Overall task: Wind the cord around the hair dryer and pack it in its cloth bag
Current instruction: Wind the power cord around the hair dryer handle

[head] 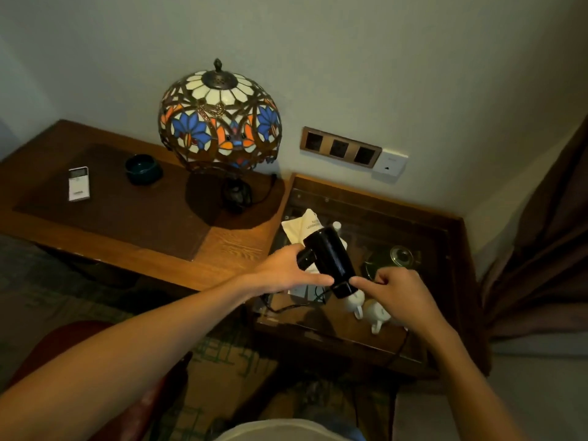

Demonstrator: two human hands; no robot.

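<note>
A black hair dryer is held in the air above a low glass-topped table. My left hand grips it from the left, fingers around the folded handle and the barrel's lower end. My right hand is closed at the dryer's lower right end, forefinger touching it. The thin black cord hangs loose below the dryer and trails over the table's front; another stretch runs under my right forearm. The cream cloth bag lies flat on the glass behind the dryer, partly hidden by it.
White cups stand on the glass under my right hand, beside a glass-lidded kettle. To the left, a wooden desk carries a stained-glass lamp, a dark bowl and a white remote. Wall sockets sit above; a curtain hangs right.
</note>
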